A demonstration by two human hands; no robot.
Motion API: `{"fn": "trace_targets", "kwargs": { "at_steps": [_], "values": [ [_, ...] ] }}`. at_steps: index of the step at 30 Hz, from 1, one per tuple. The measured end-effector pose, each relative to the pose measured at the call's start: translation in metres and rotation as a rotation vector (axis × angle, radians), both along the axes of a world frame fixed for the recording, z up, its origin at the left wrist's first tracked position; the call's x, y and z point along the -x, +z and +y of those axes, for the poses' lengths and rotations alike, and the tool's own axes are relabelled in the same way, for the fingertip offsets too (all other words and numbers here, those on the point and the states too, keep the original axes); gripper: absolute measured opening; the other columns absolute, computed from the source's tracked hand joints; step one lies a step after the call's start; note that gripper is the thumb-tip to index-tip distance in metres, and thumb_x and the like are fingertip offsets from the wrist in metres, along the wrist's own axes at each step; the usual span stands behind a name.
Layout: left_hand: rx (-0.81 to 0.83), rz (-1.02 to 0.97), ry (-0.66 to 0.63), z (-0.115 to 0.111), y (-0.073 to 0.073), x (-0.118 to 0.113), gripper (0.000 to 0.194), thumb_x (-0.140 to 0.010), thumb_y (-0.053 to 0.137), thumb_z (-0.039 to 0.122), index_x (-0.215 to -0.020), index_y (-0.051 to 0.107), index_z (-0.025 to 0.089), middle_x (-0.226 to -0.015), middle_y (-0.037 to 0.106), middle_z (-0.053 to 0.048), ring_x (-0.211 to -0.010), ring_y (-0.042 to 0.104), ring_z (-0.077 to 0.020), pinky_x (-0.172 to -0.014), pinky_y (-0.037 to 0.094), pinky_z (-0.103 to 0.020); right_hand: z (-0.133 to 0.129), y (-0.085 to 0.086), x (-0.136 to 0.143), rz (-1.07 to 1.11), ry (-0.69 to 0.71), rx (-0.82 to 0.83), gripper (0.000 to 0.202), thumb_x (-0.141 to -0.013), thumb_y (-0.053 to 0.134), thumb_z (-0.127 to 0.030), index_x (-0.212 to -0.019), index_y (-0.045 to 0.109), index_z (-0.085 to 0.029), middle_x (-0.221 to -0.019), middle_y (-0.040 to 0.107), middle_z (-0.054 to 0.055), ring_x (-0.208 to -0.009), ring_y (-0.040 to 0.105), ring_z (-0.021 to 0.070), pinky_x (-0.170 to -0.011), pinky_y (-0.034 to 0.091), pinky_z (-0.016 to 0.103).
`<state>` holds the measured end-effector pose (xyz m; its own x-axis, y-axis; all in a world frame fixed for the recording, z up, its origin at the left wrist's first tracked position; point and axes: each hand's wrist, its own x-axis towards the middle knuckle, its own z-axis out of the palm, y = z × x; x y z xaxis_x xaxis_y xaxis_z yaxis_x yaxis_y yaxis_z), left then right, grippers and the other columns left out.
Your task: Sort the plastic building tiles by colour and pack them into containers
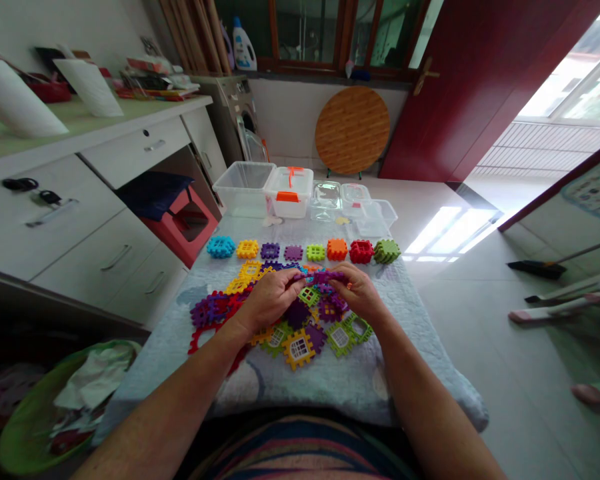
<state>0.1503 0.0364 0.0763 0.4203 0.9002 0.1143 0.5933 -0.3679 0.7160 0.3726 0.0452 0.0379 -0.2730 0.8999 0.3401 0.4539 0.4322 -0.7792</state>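
Note:
Over a pile of coloured interlocking plastic building tiles, my left hand (273,293) and my right hand (357,290) meet at a purple building tile (325,275). Fingers of both hands are closed on purple plastic; whether it is one tile or two joined, I cannot tell. Just below lies a green window tile (309,296). Closer to me are a yellow tile with a white window (299,349) and a green tile with a white window (340,338). Red and purple tiles (213,308) lie left of my left wrist. My forearms hide part of the pile.
Sorted stacks line up behind the pile, from a blue stack (221,247) to a dark green stack (387,251). Clear plastic boxes (245,190) stand at the table's far end. A red stool (193,223) is on the left, with a green basket (20,427) nearer.

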Motion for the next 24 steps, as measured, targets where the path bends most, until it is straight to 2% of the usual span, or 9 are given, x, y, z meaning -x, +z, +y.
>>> {"fn": "trace_targets", "kwargs": {
  "at_steps": [2,5,7,10,13,15,18,24],
  "values": [
    [0.017,-0.015,0.036,0.001,-0.002,0.000,0.033,-0.095,0.042,0.041,-0.083,0.062,0.018,-0.071,0.062,0.001,-0.067,0.056,-0.0148,-0.064,0.042,-0.027,0.002,-0.004,0.000,0.086,-0.048,0.083,0.011,-0.084,0.059,-0.030,-0.080,0.061,-0.020,-0.076,0.062,0.002,-0.071,0.056,0.0156,-0.068,0.046,0.029],
    [0.026,-0.086,0.101,0.004,-0.009,0.001,0.027,-0.093,0.045,0.040,-0.089,0.061,0.019,-0.078,0.066,0.000,-0.072,0.059,-0.0160,-0.067,0.044,-0.027,0.005,-0.010,0.000,0.238,-0.090,0.187,0.017,-0.081,0.060,-0.032,-0.093,0.061,-0.020,-0.074,0.061,0.000,-0.067,0.055,0.0144,-0.063,0.045,0.027],
    [0.034,-0.134,0.185,0.006,-0.013,0.004,0.024,-0.092,0.047,0.037,-0.098,0.061,0.019,-0.082,0.068,-0.001,-0.073,0.061,-0.0165,-0.067,0.045,-0.027,0.007,-0.013,-0.002,0.300,-0.144,0.182,0.024,-0.080,0.060,-0.033,-0.100,0.060,-0.021,-0.078,0.061,0.000,-0.067,0.054,0.0140,-0.061,0.044,0.026],
    [0.029,-0.107,0.288,0.007,-0.016,0.010,0.032,-0.090,0.048,0.035,-0.116,0.057,0.019,-0.070,0.064,0.002,-0.062,0.059,-0.0159,-0.062,0.044,-0.027,0.009,-0.014,-0.006,0.317,-0.213,0.145,0.033,-0.080,0.059,-0.033,-0.111,0.057,-0.021,-0.071,0.054,-0.004,-0.061,0.048,0.0120,-0.057,0.040,0.024],
    [0.024,-0.026,0.251,0.006,-0.012,0.013,0.039,-0.089,0.047,0.032,-0.125,0.054,0.019,-0.061,0.059,0.004,-0.055,0.055,-0.0155,-0.058,0.042,-0.026,0.008,-0.011,-0.006,0.257,-0.206,0.123,0.041,-0.082,0.057,-0.033,-0.120,0.055,-0.021,-0.062,0.043,-0.008,-0.055,0.040,0.0108,-0.054,0.035,0.024],
    [0.014,0.001,0.212,0.006,-0.009,0.013,0.037,-0.089,0.048,0.030,-0.122,0.057,0.019,-0.066,0.063,0.002,-0.060,0.059,-0.0161,-0.061,0.044,-0.027,0.007,-0.009,-0.004,0.191,-0.205,0.111,0.036,-0.082,0.056,-0.033,-0.116,0.059,-0.020,-0.061,0.040,-0.008,-0.055,0.039,0.0109,-0.054,0.034,0.024],
    [-0.024,0.021,0.195,0.006,-0.007,0.011,0.033,-0.087,0.050,0.029,-0.116,0.061,0.020,-0.079,0.068,-0.002,-0.071,0.063,-0.0177,-0.067,0.046,-0.028,0.007,-0.009,-0.004,0.126,-0.244,0.099,0.033,-0.082,0.056,-0.033,-0.111,0.063,-0.018,-0.060,0.041,-0.007,-0.055,0.040,0.0114,-0.055,0.034,0.025],
    [-0.068,0.105,0.176,0.007,-0.007,0.013,0.031,-0.086,0.051,0.026,-0.114,0.063,0.021,-0.088,0.072,-0.003,-0.078,0.066,-0.0193,-0.073,0.050,-0.031,0.011,-0.016,-0.004,0.012,-0.250,0.111,0.030,-0.082,0.055,-0.033,-0.107,0.067,-0.019,-0.058,0.048,-0.006,-0.055,0.046,0.0131,-0.058,0.038,0.026]
  ]
}}
